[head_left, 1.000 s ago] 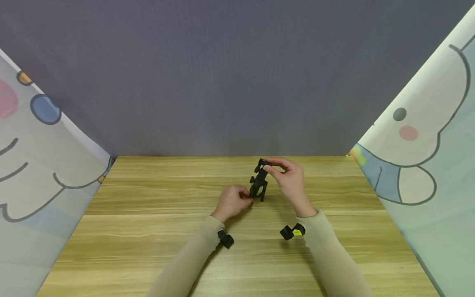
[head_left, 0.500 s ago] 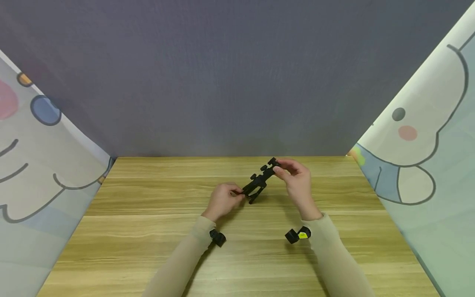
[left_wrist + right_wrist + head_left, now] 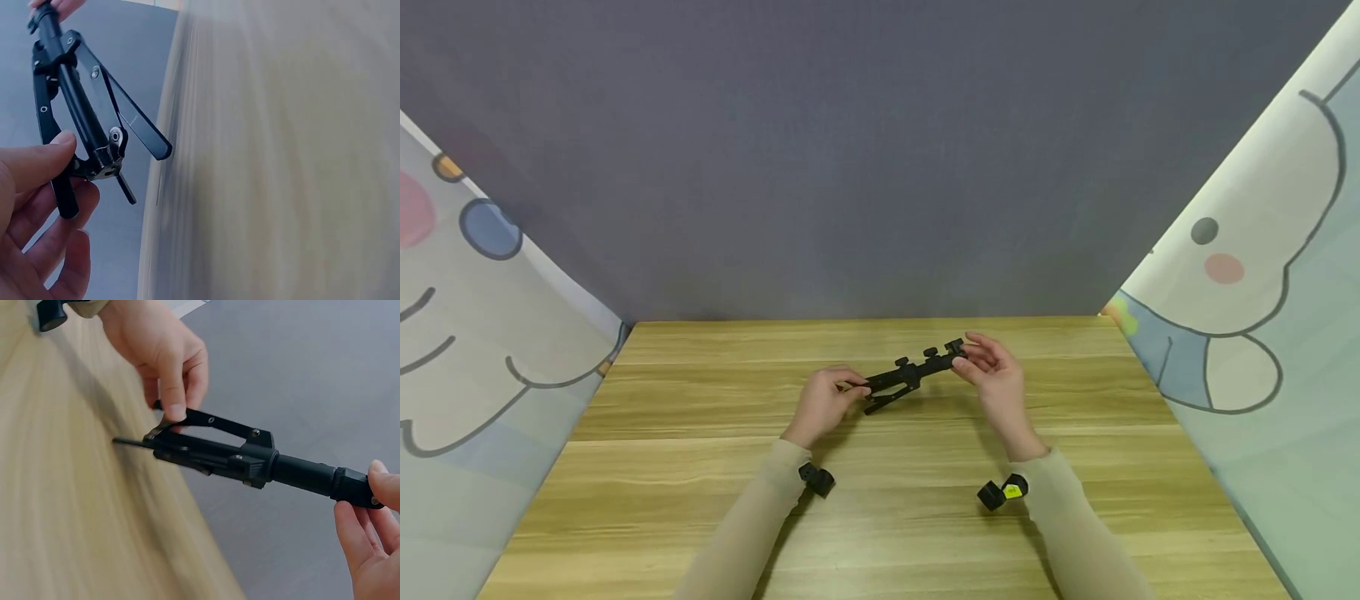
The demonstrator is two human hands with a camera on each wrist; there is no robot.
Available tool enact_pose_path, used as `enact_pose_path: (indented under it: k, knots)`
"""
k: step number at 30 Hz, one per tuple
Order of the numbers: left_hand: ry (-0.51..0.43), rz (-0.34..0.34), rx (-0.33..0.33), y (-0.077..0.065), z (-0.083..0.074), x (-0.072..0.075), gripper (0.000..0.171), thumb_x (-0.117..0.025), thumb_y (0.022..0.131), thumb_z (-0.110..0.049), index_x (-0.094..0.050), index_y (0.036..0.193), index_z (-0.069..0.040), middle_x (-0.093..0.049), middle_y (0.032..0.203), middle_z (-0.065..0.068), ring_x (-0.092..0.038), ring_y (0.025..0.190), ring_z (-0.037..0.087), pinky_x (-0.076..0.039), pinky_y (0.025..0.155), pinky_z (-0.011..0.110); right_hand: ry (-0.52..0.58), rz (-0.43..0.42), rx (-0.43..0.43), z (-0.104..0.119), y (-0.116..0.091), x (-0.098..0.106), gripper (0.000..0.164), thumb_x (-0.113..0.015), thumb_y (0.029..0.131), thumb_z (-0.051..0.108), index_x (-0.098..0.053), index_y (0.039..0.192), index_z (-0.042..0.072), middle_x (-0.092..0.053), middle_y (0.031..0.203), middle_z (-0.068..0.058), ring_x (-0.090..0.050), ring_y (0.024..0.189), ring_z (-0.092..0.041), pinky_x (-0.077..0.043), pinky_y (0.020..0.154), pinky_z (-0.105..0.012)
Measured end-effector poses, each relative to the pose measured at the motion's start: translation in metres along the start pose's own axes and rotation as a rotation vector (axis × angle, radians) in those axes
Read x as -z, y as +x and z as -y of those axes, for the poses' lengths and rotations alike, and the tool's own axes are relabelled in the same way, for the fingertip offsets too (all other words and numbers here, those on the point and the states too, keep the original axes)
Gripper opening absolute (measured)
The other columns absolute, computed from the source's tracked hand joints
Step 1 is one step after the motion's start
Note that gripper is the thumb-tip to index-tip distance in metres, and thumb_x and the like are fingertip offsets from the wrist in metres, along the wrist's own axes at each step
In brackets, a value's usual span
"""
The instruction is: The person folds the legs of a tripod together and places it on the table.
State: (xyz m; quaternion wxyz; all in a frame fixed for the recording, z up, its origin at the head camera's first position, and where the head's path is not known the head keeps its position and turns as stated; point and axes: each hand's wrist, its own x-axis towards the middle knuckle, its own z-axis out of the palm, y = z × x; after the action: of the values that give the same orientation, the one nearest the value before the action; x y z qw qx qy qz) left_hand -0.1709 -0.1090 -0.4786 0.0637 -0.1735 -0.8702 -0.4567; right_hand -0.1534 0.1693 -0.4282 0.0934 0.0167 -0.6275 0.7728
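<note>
A small black tripod (image 3: 910,373) is held tilted between both hands over the wooden table, its legs toward the left and its head end toward the right. My left hand (image 3: 826,405) pinches one of its legs between thumb and fingers, close to the leg's hinge, as the left wrist view shows. Another leg (image 3: 140,128) stands spread out from the central tube. At the other end my right hand (image 3: 997,387) pinches the head (image 3: 357,487) with thumb and fingertips. Dark knobs (image 3: 930,352) stick out along the tripod's upper side.
The wood-grain table (image 3: 880,517) ends at a dark grey wall panel (image 3: 865,167) behind the hands. Cartoon-printed sheets flank it at left (image 3: 490,333) and right (image 3: 1240,350). A small black camera (image 3: 817,480) is strapped to the left wrist, another (image 3: 992,496) to the right.
The tripod has swung from nearly upright to a low slant. My left hand has moved left with its leg end, while my right hand has shifted slightly right and, lately, a little down with the head.
</note>
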Motion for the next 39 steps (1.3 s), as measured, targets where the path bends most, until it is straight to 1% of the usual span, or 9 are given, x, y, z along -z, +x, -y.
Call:
enact_pose_path:
  k: [1,5,10,14,18,24,30,34,39]
  knots:
    - [0.001,0.000,-0.003,0.000,0.001,0.001,0.007,-0.079,0.087,-0.015,-0.080,0.092,-0.018,-0.072,0.095,-0.010,-0.059,0.069,0.006,-0.050,0.059,0.029,-0.009,-0.003,-0.010,-0.002,-0.001,0.001,0.045,-0.070,0.087,-0.012,-0.057,0.130,-0.007,-0.064,0.104,-0.004,-0.067,0.094,-0.015,-0.057,0.084,-0.035]
    - [0.022,-0.002,0.002,-0.002,0.005,0.006,0.005,-0.079,0.088,-0.017,-0.080,0.092,-0.019,-0.072,0.096,-0.010,-0.058,0.069,0.007,-0.049,0.060,0.030,-0.057,0.008,-0.032,-0.010,-0.003,0.003,0.044,-0.069,0.087,-0.013,-0.057,0.129,-0.009,-0.062,0.105,-0.007,-0.067,0.093,-0.014,-0.056,0.084,-0.035]
    - [0.034,0.000,0.009,-0.002,0.006,0.011,0.005,-0.079,0.087,-0.016,-0.080,0.091,-0.017,-0.071,0.095,-0.010,-0.057,0.068,0.008,-0.048,0.061,0.031,-0.113,0.028,-0.080,-0.019,-0.003,0.007,0.043,-0.068,0.087,-0.013,-0.057,0.128,-0.007,-0.060,0.109,-0.012,-0.065,0.094,-0.013,-0.056,0.084,-0.033]
    - [0.026,0.018,0.013,-0.002,0.007,0.012,0.004,-0.079,0.088,-0.015,-0.080,0.092,-0.015,-0.071,0.093,-0.010,-0.058,0.070,0.008,-0.049,0.062,0.033,-0.242,0.047,-0.096,-0.026,-0.004,0.013,0.044,-0.071,0.088,-0.007,-0.059,0.130,-0.004,-0.060,0.114,-0.017,-0.064,0.098,-0.014,-0.055,0.085,-0.026]
    - [0.008,0.031,0.049,-0.001,0.009,0.011,0.004,-0.078,0.088,-0.016,-0.080,0.091,-0.017,-0.070,0.093,-0.010,-0.059,0.070,0.009,-0.049,0.063,0.033,-0.347,0.084,-0.092,-0.033,-0.004,0.019,0.046,-0.073,0.087,-0.003,-0.059,0.130,-0.005,-0.061,0.117,-0.021,-0.063,0.103,-0.019,-0.053,0.087,-0.022]
    - [-0.015,0.041,0.097,-0.001,0.011,0.012,0.004,-0.078,0.088,-0.017,-0.079,0.091,-0.020,-0.070,0.093,-0.009,-0.061,0.076,0.010,-0.051,0.067,0.034,-0.400,0.115,-0.126,-0.044,-0.003,0.024,0.046,-0.073,0.087,-0.003,-0.058,0.130,-0.008,-0.062,0.117,-0.021,-0.063,0.103,-0.021,-0.053,0.085,-0.022]
    - [-0.035,0.039,0.121,0.000,0.012,0.012,0.005,-0.078,0.088,-0.017,-0.080,0.092,-0.019,-0.071,0.094,-0.008,-0.061,0.076,0.012,-0.050,0.067,0.034,-0.460,0.116,-0.163,-0.055,-0.001,0.028,0.043,-0.074,0.087,-0.001,-0.061,0.128,-0.005,-0.064,0.117,-0.019,-0.064,0.105,-0.027,-0.053,0.082,-0.020]
    - [-0.043,0.044,0.138,-0.001,0.012,0.011,0.006,-0.078,0.088,-0.016,-0.081,0.092,-0.019,-0.071,0.094,-0.008,-0.061,0.078,0.012,-0.051,0.067,0.035,-0.473,0.117,-0.178,-0.058,-0.001,0.029,0.040,-0.074,0.087,-0.001,-0.063,0.126,-0.004,-0.065,0.113,-0.018,-0.065,0.102,-0.026,-0.054,0.080,-0.021]
    - [-0.060,0.050,0.174,-0.001,0.013,0.011,0.008,-0.078,0.088,-0.016,-0.081,0.093,-0.021,-0.071,0.096,-0.008,-0.064,0.085,0.013,-0.053,0.074,0.036,-0.491,0.119,-0.210,-0.059,-0.002,0.029,0.038,-0.075,0.087,0.000,-0.065,0.124,-0.002,-0.066,0.110,-0.017,-0.066,0.100,-0.025,-0.054,0.079,-0.022]
